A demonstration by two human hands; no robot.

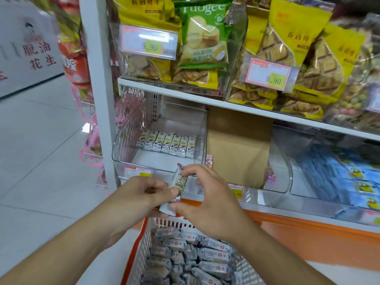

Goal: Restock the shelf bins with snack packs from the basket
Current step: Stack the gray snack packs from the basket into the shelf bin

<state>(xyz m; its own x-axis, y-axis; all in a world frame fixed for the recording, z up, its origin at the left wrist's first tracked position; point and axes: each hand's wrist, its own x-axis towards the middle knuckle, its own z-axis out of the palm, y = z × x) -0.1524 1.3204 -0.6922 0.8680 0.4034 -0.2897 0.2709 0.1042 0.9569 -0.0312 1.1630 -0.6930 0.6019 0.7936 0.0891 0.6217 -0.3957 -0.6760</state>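
A slim white and green snack pack stands nearly upright between my two hands, just in front of the clear shelf bin. My left hand pinches its lower part from the left. My right hand pinches its top with the fingertips and its bottom end with the thumb. Inside the bin, a row of several matching packs leans against the back. Below my hands the orange basket holds several grey-white snack packs.
An open cardboard box stands right of the bin, then another clear bin with blue packs. The upper shelf carries yellow and green biscuit bags. A white upright post borders the left side. Grey floor tiles lie to the left.
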